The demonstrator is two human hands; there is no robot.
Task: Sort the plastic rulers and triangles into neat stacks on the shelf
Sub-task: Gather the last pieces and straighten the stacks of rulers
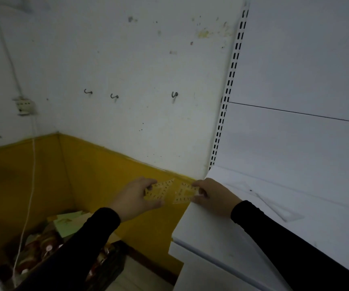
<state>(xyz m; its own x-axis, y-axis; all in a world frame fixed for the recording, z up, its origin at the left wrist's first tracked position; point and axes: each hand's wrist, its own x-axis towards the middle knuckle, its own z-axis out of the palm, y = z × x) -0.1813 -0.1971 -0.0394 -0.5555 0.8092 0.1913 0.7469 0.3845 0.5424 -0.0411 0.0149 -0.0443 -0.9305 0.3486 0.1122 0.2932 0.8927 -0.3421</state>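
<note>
Right now both pieces are in the air, off the left end of the shelf [253, 206], over the gap by the yellow wall. Left hand [131, 198] pinches one clear triangle [158, 191], fingers curled round its near edge. Right hand [213, 196] pinches a second clear piece [185, 193], looks like another triangle, at its right end; heel of that hand sits about at the shelf's left edge. The two pieces are just beside each other, tips nearly meeting; can't tell if they touch.

Risks as I read them:
- Drop. Neither piece has the shelf under it. A slipped pinch likely sends it down into the clutter box [64, 238] on the floor. Thin slick plastic, edge grips, so slip is plausible.
- Misalignment. Transparent parts in dim light, edges hard to read; stacking in mid-air could leave them skewed.
- A faint clear triangle [280, 208] seems to lie flat on the shelf, near its front edge, just beyond the right sleeve. Easy to knock or cover when setting down.

Safer: bring both over the shelf before letting go.
</note>
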